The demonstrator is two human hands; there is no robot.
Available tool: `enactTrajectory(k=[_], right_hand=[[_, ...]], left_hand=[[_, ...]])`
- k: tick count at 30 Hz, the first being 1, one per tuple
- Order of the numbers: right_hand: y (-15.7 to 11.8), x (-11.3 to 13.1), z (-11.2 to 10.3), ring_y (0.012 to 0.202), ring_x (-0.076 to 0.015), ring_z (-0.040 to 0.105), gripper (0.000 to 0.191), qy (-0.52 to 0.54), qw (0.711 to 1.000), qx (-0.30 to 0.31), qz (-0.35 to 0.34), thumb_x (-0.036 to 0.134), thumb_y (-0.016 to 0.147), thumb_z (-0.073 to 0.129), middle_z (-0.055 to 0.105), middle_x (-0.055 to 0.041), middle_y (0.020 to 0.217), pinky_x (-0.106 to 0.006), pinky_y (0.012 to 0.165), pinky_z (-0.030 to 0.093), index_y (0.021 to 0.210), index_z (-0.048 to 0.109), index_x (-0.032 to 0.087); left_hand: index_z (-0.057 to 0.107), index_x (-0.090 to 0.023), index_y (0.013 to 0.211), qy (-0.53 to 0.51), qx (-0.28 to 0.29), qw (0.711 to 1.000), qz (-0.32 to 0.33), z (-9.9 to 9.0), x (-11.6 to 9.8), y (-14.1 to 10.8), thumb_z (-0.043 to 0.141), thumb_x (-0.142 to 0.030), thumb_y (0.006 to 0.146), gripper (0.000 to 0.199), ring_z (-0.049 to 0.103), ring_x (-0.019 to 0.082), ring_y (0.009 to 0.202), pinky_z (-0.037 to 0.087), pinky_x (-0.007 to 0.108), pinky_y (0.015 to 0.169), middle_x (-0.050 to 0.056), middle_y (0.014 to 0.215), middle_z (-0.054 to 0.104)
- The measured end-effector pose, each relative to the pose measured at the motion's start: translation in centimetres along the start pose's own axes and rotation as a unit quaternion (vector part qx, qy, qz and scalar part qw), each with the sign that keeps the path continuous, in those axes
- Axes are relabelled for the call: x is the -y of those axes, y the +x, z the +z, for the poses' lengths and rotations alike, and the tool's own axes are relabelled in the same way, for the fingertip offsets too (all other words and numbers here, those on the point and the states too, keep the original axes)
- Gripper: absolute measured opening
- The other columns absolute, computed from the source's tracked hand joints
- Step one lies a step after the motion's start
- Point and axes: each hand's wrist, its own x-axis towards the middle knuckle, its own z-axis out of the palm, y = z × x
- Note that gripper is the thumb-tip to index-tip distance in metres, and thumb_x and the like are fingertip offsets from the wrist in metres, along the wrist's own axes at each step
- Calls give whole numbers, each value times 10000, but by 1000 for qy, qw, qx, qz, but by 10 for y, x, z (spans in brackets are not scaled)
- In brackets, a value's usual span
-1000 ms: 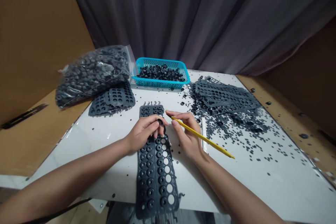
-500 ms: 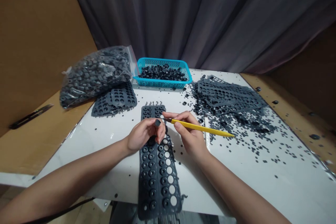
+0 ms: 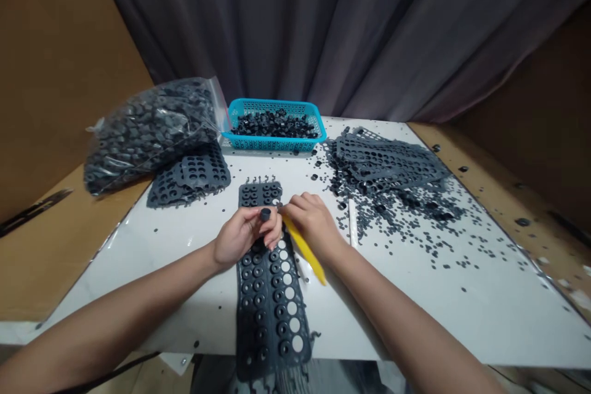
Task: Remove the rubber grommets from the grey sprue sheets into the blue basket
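Note:
Between the thumb and fingers of my left hand point(image 3: 247, 231) is a small black rubber piece point(image 3: 265, 215). My right hand point(image 3: 316, 225) grips a yellow-handled tool point(image 3: 308, 255), its handle slanting down toward me; the tip is hidden near the left fingertips. Both hands are over a long black rubber sheet point(image 3: 270, 320) lying lengthwise in front of me and reaching past the table's near edge. Rows of ring-shaped rubber pieces sit in this sheet. Along its right side runs a row of round holes with the white table showing through.
A blue basket point(image 3: 277, 143) of small black pieces stands at the back. Left of it, a full plastic bag point(image 3: 148, 135) leans on some rubber sheets point(image 3: 196, 175). Punched sheets point(image 3: 388, 160) are piled at the right, among scattered black bits. A white stick point(image 3: 353, 221) lies near my right hand.
My right hand has turned over, swinging the yellow handle from pointing right to pointing down toward me. The black piece in my left hand is tilted differently. The whole view has shifted slightly.

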Motion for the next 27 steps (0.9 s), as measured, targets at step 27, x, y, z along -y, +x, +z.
enactTrajectory(k=[27], right_hand=[[-31,-40,-99,589,-134,501,183,200,966,-29,162,366,887,473,496,-3,713,-274,526,441,787,462,214]], left_hand=[[381,-182,638,127,35,991,-12,-6,11,-2,382,-305,866,259,424,121,555,322,275,590,-21,584,436]])
